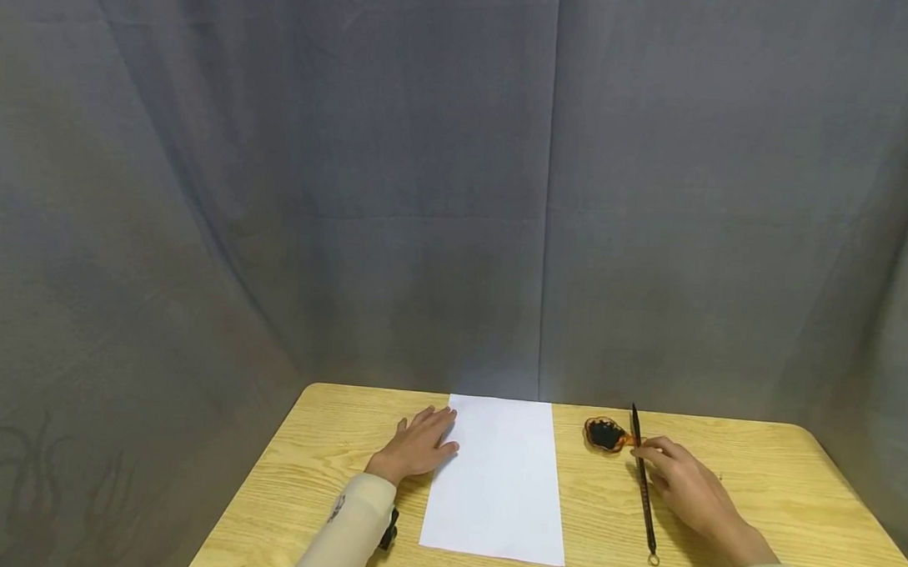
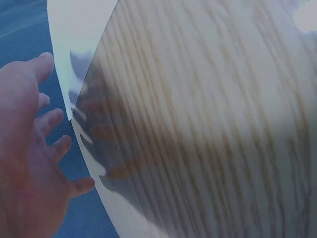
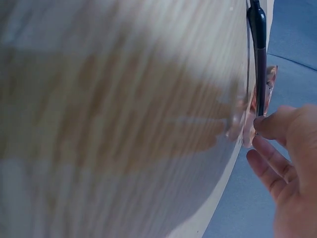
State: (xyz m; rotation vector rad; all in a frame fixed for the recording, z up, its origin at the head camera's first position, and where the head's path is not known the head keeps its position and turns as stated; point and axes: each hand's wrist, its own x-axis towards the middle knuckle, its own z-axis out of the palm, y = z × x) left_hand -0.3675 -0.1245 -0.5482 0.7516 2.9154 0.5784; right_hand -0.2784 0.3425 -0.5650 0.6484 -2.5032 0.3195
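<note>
A white sheet of paper (image 1: 495, 485) lies flat on the wooden table. My left hand (image 1: 420, 445) is spread at its upper left edge, fingertips over the paper; the left wrist view shows the same hand (image 2: 34, 148) with fingers apart. To the right lies a long dark writing brush (image 1: 645, 499), its dark tip pointing away and a small ring at its near end. Thumb and fingers of my right hand (image 1: 687, 488) pinch its shaft, also seen in the right wrist view as the brush (image 3: 261, 64). Beside it sits a wavy-rimmed brown dish (image 1: 587, 437) with black ink inside.
The dish's orange handle passes behind the brush. A small black object (image 1: 389, 531) shows under my left wrist. Grey curtains (image 1: 427, 191) hang behind and on both sides of the table (image 1: 792, 495).
</note>
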